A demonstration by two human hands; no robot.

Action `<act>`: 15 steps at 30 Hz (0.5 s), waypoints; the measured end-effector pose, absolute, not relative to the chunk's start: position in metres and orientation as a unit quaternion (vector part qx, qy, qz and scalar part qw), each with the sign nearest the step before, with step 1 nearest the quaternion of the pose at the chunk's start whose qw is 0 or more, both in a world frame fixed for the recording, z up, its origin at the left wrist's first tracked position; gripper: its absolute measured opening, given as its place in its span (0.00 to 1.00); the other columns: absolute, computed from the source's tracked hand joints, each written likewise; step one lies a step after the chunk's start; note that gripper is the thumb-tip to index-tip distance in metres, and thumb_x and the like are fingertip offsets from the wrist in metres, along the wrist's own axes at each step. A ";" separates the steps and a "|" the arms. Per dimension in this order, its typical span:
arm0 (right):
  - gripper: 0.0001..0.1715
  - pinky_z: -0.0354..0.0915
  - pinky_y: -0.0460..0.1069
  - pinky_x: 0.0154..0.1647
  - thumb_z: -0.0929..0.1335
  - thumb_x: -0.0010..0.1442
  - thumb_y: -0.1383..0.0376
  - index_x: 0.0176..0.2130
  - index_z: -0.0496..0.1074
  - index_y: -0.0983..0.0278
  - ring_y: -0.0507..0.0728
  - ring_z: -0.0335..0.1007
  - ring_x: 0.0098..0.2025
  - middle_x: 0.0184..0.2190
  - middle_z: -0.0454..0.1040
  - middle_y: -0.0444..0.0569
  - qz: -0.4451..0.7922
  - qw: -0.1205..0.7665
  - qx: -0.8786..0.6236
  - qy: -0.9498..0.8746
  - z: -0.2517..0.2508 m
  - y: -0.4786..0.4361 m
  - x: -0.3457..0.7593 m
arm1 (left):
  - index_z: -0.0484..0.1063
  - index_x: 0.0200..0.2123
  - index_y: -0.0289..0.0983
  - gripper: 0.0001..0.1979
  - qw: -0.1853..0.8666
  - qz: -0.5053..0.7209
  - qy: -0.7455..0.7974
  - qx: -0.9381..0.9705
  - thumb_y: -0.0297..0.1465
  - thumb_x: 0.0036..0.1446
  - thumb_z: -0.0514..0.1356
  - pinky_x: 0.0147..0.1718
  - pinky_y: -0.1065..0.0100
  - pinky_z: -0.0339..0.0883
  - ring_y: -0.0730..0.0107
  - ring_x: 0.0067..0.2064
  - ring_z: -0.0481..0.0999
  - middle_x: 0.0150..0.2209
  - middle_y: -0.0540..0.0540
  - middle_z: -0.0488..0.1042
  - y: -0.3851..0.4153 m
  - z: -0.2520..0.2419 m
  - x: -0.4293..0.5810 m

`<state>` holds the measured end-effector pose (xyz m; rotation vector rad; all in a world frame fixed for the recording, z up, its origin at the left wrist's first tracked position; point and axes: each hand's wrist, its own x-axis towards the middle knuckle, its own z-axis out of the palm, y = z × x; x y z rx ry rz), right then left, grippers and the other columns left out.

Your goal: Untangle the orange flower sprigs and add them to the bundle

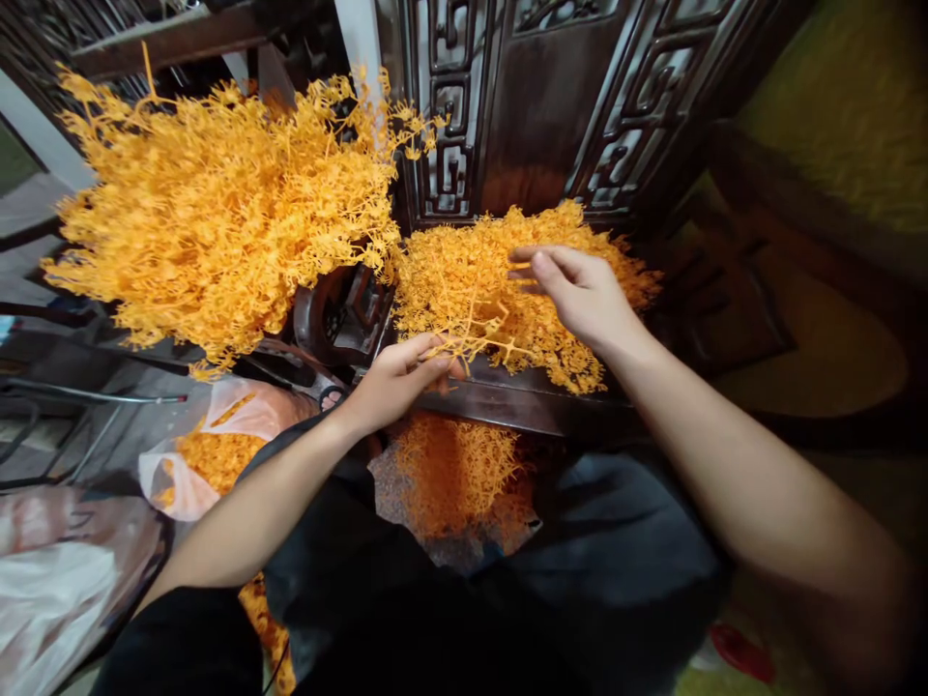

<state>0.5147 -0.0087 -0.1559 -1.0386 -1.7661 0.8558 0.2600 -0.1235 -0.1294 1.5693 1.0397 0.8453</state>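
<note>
My left hand (402, 375) pinches an orange plastic sprig (484, 338) at the near edge of a heap of orange plastic sprigs (471, 280) piled on a dark wooden seat (522, 401). My right hand (576, 290) hovers over the same heap, fingers curled on the far end of that sprig. A tall bundle of orange branches (217, 203) stands to the left. More orange pieces (456, 474) lie on a sheet in my lap below the seat edge.
A carved dark wooden chair back (536, 106) rises behind the heap. A plastic bag (210, 445) with orange pieces lies on the floor at left, beside metal chair legs (87, 396). A round wooden stool (819, 358) stands at right.
</note>
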 end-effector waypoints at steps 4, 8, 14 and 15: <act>0.39 0.78 0.53 0.41 0.62 0.66 0.37 0.61 0.72 0.60 0.58 0.80 0.45 0.54 0.77 0.57 0.532 0.409 -0.337 -0.661 -0.128 -0.052 0.497 | 0.77 0.48 0.33 0.16 0.578 0.365 0.440 0.583 0.38 0.65 0.62 0.39 0.68 0.67 0.73 0.33 0.74 0.39 0.44 0.82 -0.125 -0.130 0.261; 0.36 0.77 0.53 0.45 0.70 0.62 0.43 0.61 0.72 0.59 0.58 0.78 0.47 0.54 0.79 0.54 0.503 0.395 -0.336 -0.691 -0.125 -0.067 0.493 | 0.75 0.54 0.34 0.19 0.678 0.364 0.402 0.496 0.34 0.61 0.64 0.41 0.67 0.68 0.71 0.36 0.78 0.42 0.43 0.82 -0.128 -0.133 0.263; 0.28 0.78 0.58 0.50 0.73 0.62 0.49 0.56 0.76 0.61 0.59 0.80 0.46 0.50 0.81 0.52 0.447 0.434 -0.380 -0.684 -0.137 -0.061 0.498 | 0.79 0.44 0.32 0.14 0.715 0.296 0.373 0.511 0.29 0.58 0.59 0.42 0.64 0.70 0.68 0.36 0.79 0.41 0.40 0.82 -0.125 -0.133 0.259; 0.28 0.78 0.59 0.50 0.73 0.62 0.49 0.56 0.76 0.61 0.60 0.80 0.46 0.50 0.81 0.53 0.433 0.456 -0.394 -0.670 -0.139 -0.061 0.501 | 0.79 0.45 0.34 0.14 0.701 0.258 0.374 0.551 0.29 0.58 0.59 0.42 0.64 0.70 0.68 0.35 0.79 0.40 0.41 0.82 -0.126 -0.137 0.260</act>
